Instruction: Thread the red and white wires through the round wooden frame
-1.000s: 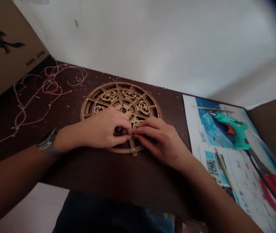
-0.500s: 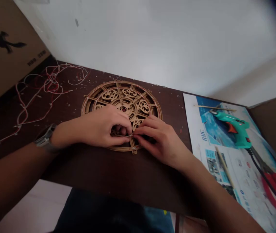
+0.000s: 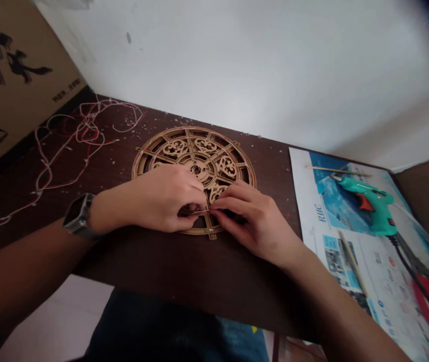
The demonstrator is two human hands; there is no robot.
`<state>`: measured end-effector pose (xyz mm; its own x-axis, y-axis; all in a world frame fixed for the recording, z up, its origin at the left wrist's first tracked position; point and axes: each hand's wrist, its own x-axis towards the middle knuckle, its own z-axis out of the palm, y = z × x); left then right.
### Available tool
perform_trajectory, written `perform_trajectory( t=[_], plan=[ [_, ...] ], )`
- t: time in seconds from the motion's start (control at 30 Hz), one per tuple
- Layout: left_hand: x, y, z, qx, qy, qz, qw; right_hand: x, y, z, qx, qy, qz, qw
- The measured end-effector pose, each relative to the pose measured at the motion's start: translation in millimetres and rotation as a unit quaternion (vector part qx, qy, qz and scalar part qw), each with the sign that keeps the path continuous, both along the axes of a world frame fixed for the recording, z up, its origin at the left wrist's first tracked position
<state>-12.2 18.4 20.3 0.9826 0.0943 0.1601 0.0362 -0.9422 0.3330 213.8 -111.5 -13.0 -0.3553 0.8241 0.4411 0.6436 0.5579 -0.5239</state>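
Note:
A round carved wooden disc (image 3: 195, 151) with openwork patterns lies flat on the dark brown table (image 3: 169, 266). My left hand (image 3: 161, 198) rests on the disc's near part, fingers curled and pinched, a watch on its wrist. My right hand (image 3: 252, 216) meets it from the right, thumb and forefinger pinched. Between the two pinches runs a thin pale strand or sliver (image 3: 199, 212), too small to name, at the disc's near rim. My fingers hide the part of the disc beneath them.
Tangled red and white wires (image 3: 74, 136) lie at the table's back left. On the right, a printed sheet (image 3: 353, 251) carries a teal glue gun (image 3: 365, 201) with a black cord and thin wooden sticks (image 3: 352, 261). A cardboard box (image 3: 10, 65) stands left; a white wall is behind.
Both hands stay pinched together at the disc's near rim. The view has shifted slightly, so everything sits a little further right in the frame.

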Motion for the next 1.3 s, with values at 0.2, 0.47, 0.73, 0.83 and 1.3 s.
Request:
perform_trajectory(
  t=[0.2,0.47,0.73,0.83,1.3],
  plan=[
    [-3.5,-0.2,0.4,-0.022,-0.033,-0.016,0.999,-2.6,-0.7,1.5,0.001,0.008,0.006,1.000],
    [-4.1,-0.4,7.8,-0.067,-0.015,-0.022,0.997,-3.7,-2.3,-0.2,-0.011,-0.001,0.027,1.000],
    [-5.9,4.5,8.5,-0.068,-0.022,-0.022,0.997,-7.2,-2.0,-3.7,-0.004,0.006,0.008,1.000],
    [-5.4,5.0,5.0,-0.057,-0.030,-0.043,0.997,-8.8,-0.9,-4.4,0.000,0.011,0.005,1.000],
    [-4.3,8.3,2.5,-0.077,-0.037,-0.046,0.995,-10.1,0.0,-5.7,-0.001,0.014,0.002,1.000]
  ],
)
